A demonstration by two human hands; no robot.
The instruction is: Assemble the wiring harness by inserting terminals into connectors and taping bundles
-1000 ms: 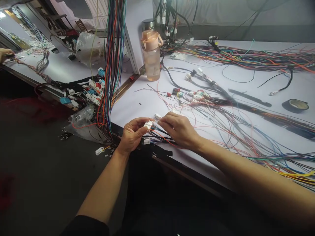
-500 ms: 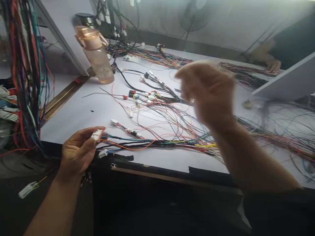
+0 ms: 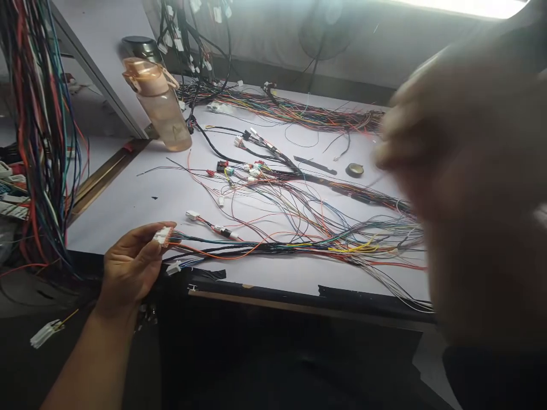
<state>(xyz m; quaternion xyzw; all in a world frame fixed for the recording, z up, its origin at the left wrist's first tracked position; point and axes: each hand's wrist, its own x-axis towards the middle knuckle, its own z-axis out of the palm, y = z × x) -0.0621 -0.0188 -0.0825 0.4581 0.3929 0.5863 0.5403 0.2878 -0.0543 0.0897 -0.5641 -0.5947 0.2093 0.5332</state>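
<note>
Between the thumb and fingers of my left hand (image 3: 133, 262) is a white wire connector (image 3: 163, 236), above the table's front edge. A bundle of wires (image 3: 256, 247), mostly dark with an orange one, runs from it to the right across the white table. Just below that hand lies a second white connector (image 3: 174, 267) on blue wires. My right hand (image 3: 444, 131) is raised close to the camera on the right, smeared by motion. Its fingers look bent, but whether they hold anything cannot be made out.
A peach-lidded water bottle (image 3: 160, 108) stands at the back left. Loose wires (image 3: 38, 125) hang at the far left. Black taped harness branches (image 3: 294, 168) and a tape roll (image 3: 354, 169) lie mid-table. Another wire bundle (image 3: 299, 111) stretches along the back.
My right hand has moved right and up, nearer the camera, uncovering the tape roll and more wires. My left hand keeps its grip on the white connector. The view has shifted slightly.
</note>
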